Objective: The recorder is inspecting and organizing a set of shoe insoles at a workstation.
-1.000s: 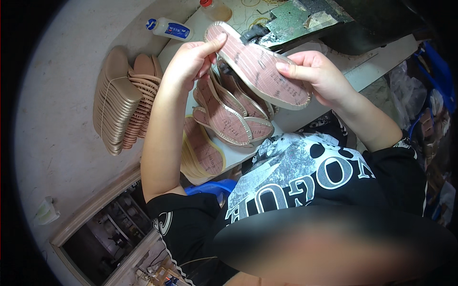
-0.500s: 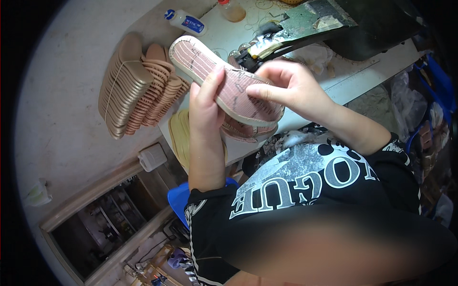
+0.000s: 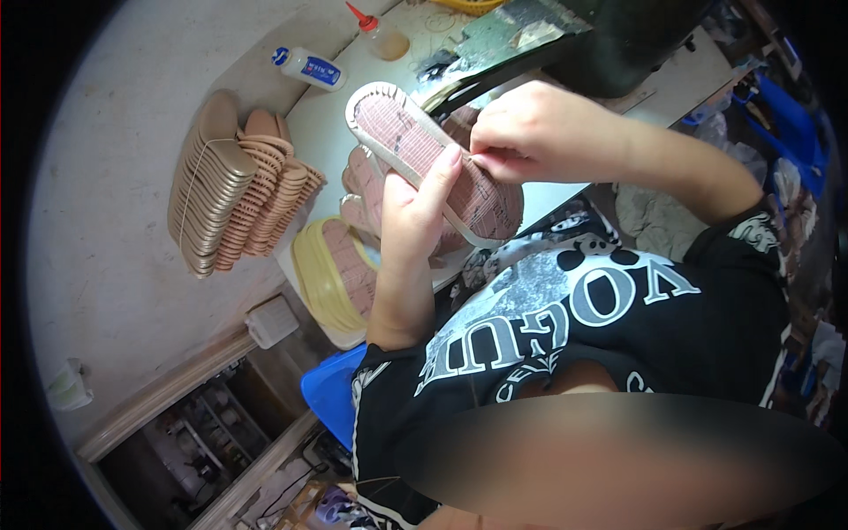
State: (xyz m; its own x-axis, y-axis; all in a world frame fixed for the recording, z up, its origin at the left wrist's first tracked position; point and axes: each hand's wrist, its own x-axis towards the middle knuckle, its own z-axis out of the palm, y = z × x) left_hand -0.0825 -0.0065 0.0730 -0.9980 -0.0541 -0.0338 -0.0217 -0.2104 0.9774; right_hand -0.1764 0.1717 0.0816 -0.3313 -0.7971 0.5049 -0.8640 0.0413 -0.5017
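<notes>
A shoe insole (image 3: 402, 132) with a pinkish printed underside and a pale, stitched-looking rim is held up over the white table. My left hand (image 3: 420, 199) grips it by its edge, the thumb lying across the pink face and the fingers behind. At the insole's opposite edge, my right hand (image 3: 539, 132) is closed, thumb and fingers pinched together. Whatever lies in that pinch is hidden by the fingers. Other pink pieces (image 3: 358, 181) lie behind my left hand, partly covered. Beside my left forearm is a stack of pink, yellow-edged insoles (image 3: 331, 278).
Bundled tan soles (image 3: 212, 181) lean against the wall. On the white table (image 3: 340, 106) are a white bottle with a blue cap (image 3: 309, 69), a red-tipped squeeze bottle (image 3: 384, 40) and a worn green-and-black machine (image 3: 503, 49). A blue plastic item (image 3: 331, 393) stands below the table.
The insole has turned steeper and moved slightly right with my left hand. My right hand has shifted from lying over its face to a closed pinch at its edge.
</notes>
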